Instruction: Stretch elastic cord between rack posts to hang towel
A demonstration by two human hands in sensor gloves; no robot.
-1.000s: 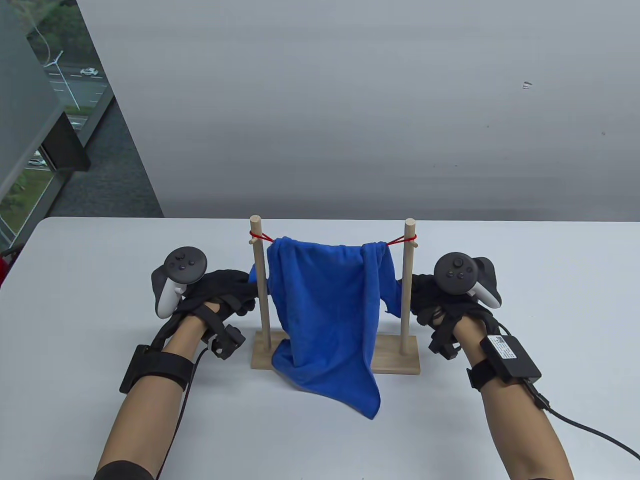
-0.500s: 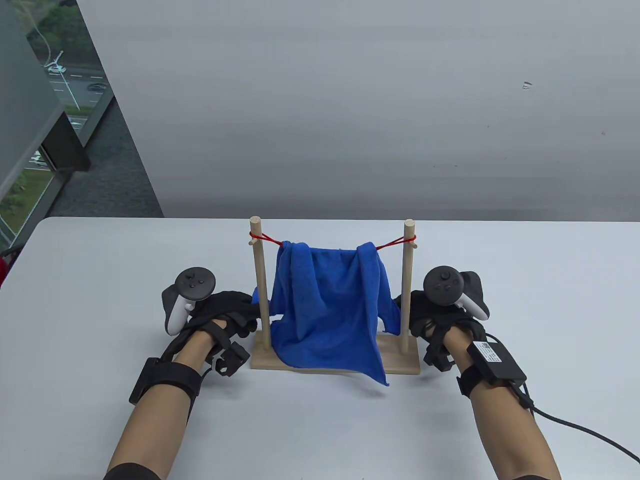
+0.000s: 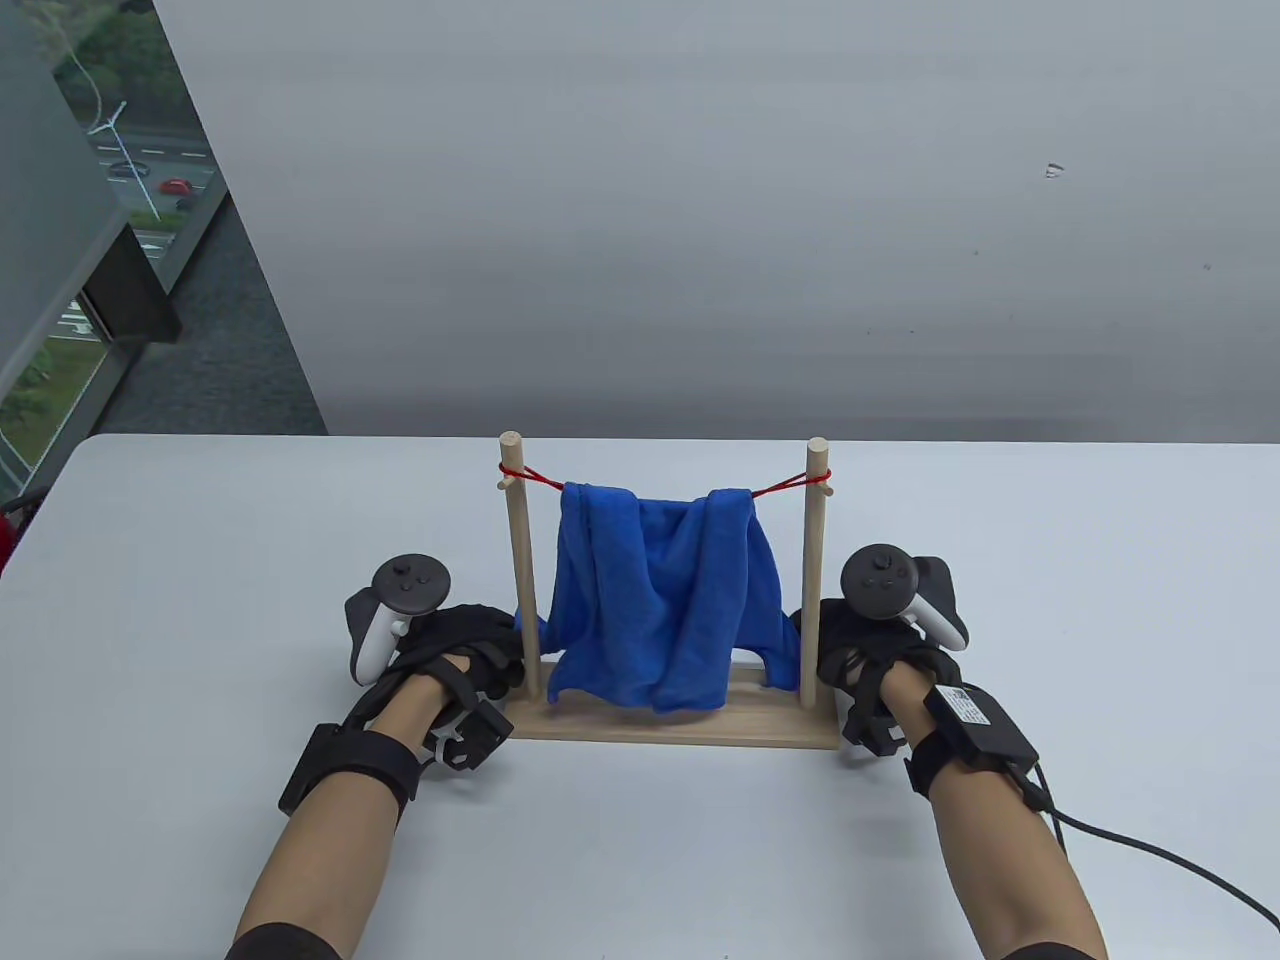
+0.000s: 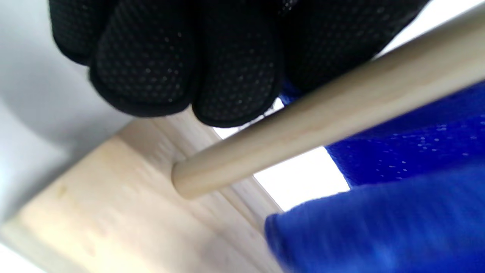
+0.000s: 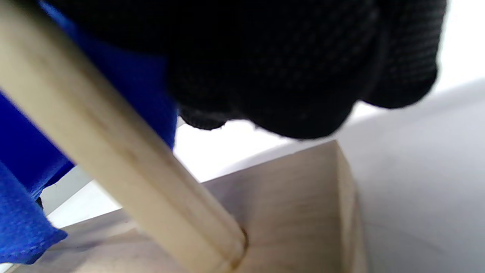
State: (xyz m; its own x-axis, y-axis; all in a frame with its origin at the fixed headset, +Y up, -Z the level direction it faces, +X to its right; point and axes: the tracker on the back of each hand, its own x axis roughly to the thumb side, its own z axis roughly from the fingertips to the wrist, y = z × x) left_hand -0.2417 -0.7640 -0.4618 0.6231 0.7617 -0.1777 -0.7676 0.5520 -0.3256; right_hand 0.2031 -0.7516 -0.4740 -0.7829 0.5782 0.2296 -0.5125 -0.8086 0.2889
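Note:
A wooden rack [image 3: 680, 725] with two upright posts stands mid-table. A red elastic cord [image 3: 540, 478] runs between the post tops. A blue towel [image 3: 660, 590] hangs over it, bunched toward the middle. My left hand [image 3: 505, 640] is low beside the left post [image 3: 518, 560], fingers [image 4: 170, 57] curled on a towel edge behind the post [image 4: 322, 125]. My right hand [image 3: 805, 640] is low beside the right post [image 3: 812, 560], fingers [image 5: 284, 68] closed on the towel's other edge [image 5: 22, 159]. Both hands are just above the base [image 4: 113, 204].
The grey table [image 3: 200, 560] stretches wide on both sides of the rack. A black cable [image 3: 1150, 850] trails from my right wrist to the right edge. A grey wall stands behind the table, a window at the far left.
Both hands moved down and inward to the post bases with the towel's edges. The towel's front flap was drawn up from the table and now ends at the base.

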